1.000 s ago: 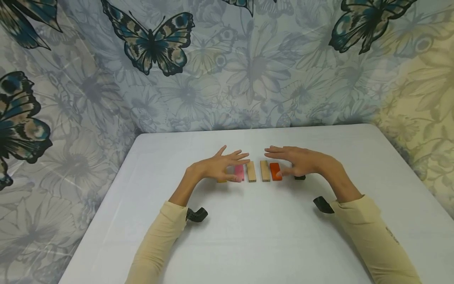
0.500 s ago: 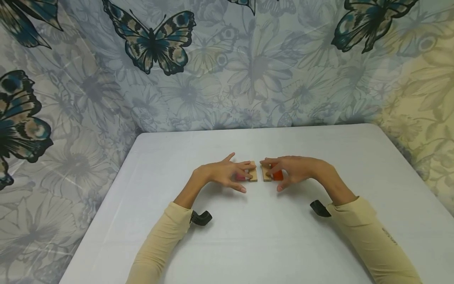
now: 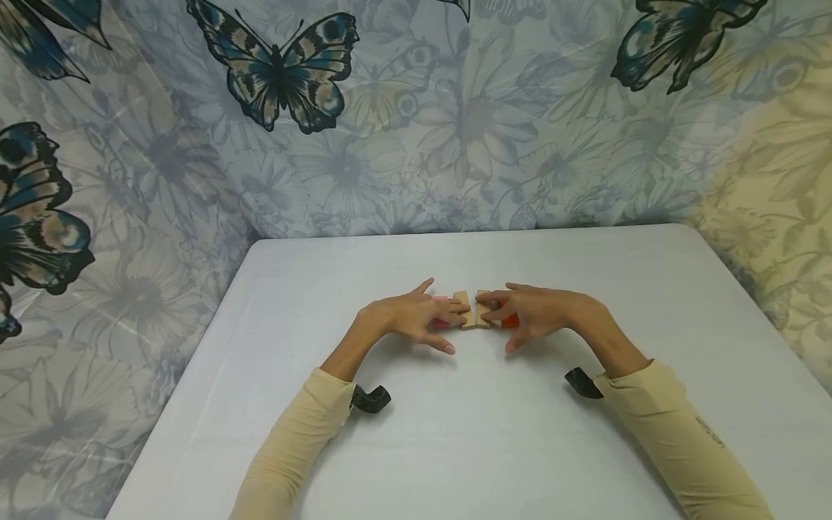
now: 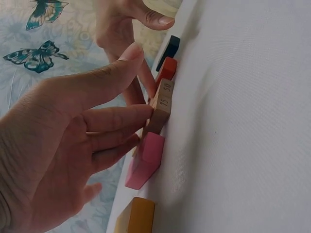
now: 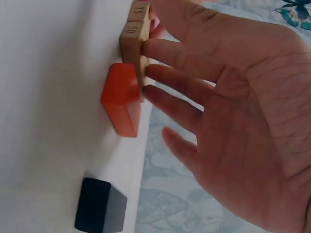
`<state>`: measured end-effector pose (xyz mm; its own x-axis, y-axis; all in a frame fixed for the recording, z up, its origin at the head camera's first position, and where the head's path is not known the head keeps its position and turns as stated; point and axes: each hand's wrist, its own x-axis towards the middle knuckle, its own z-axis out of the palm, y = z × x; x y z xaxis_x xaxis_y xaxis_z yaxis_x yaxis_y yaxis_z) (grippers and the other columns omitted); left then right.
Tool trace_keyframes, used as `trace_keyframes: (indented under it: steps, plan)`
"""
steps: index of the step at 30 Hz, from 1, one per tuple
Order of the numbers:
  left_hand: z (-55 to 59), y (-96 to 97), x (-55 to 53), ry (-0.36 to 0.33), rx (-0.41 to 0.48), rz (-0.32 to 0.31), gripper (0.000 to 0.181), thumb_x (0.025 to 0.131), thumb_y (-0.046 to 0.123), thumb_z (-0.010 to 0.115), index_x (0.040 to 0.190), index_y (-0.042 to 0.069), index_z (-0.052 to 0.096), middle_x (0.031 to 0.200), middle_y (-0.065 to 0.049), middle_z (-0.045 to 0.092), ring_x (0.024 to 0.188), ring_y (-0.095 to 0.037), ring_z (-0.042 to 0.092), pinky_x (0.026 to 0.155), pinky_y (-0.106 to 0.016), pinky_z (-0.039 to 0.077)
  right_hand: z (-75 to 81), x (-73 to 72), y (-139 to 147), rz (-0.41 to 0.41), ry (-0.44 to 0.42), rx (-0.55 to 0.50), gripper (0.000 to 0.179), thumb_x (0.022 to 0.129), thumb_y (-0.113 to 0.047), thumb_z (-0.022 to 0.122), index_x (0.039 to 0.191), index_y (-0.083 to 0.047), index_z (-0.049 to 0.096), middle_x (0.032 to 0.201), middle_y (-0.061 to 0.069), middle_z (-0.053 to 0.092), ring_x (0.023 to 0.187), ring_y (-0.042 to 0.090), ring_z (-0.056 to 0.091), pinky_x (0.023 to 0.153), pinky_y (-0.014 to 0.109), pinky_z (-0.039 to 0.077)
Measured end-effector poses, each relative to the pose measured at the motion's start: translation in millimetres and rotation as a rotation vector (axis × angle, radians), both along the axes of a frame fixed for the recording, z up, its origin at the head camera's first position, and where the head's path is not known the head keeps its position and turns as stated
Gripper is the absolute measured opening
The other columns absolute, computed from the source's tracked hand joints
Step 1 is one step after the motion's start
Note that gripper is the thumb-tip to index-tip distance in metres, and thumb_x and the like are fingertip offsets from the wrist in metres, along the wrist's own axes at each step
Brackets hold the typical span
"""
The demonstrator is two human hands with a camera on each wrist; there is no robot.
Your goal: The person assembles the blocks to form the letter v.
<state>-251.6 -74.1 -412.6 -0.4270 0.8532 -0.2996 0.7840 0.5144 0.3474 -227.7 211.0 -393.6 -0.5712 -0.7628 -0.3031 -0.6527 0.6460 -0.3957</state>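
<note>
75 block (image 4: 162, 110) and 50 block (image 5: 131, 44) just closed up: near ends now touch, far ends slightly apart, so I'd call the side-by-side join nearly made. Both on the table (image 3: 416, 448). Yellow block (image 4: 140, 216) at far left. Left hand (image 3: 419, 315): grip released, fingers straight over pink block (image 4: 147, 158), tips on 75 block. Right hand (image 3: 542, 309): also not clenched, fingers extended over orange block (image 5: 121, 92), tips on 50 block; dark block (image 5: 95, 206) further right.

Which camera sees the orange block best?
The right wrist view: the orange block looks big there, with nothing in front of it. In the head view, the right hand covers some of it. The left wrist view shows it small, beyond the wooden blocks.
</note>
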Motion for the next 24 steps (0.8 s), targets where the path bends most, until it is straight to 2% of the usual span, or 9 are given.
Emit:
trace_keyframes:
  steps: [2,7,11,24]
  plan:
    - [0.4,0.5,-0.2,0.006,-0.008,0.002,0.072,0.096,0.060,0.067,0.156,0.022,0.052,0.174,0.007,0.029,0.163,-0.018,0.027,0.132,-0.061,-0.009,-0.5,0.2,-0.6,0.001,0.015,0.007,0.075,0.087,-0.040,0.085,0.148,-0.006,0.058,0.169,0.022,0.035,0.156,0.048,0.033,0.126,0.072,0.017]
    - [-1.3,0.8,-1.5,0.021,-0.004,0.001,0.072,0.096,0.061,0.067,0.155,0.023,0.052,0.173,0.008,0.030,0.162,-0.017,0.028,0.132,-0.061,-0.007,-0.3,0.5,-1.0,-0.006,0.045,0.017,0.073,0.086,-0.042,0.086,0.146,-0.008,0.062,0.167,0.019,0.039,0.152,0.050,0.038,0.122,0.070,0.030]
    - [-2.7,0.2,-1.6,0.021,-0.009,0.004,0.073,0.096,0.061,0.067,0.156,0.022,0.052,0.173,0.008,0.029,0.162,-0.016,0.028,0.133,-0.061,-0.006,0.4,0.9,-1.9,0.002,0.038,0.022,0.072,0.086,-0.042,0.085,0.146,-0.009,0.062,0.167,0.019,0.039,0.153,0.048,0.038,0.121,0.068,0.033]
    - [-1.8,1.2,-0.3,0.014,-0.014,0.006,0.075,0.095,0.061,0.068,0.156,0.021,0.051,0.174,0.008,0.028,0.164,-0.017,0.024,0.132,-0.063,-0.004,2.1,1.5,-3.4,0.003,0.026,0.034,0.074,0.086,-0.042,0.086,0.146,-0.007,0.061,0.168,0.021,0.038,0.154,0.049,0.036,0.121,0.068,0.034]
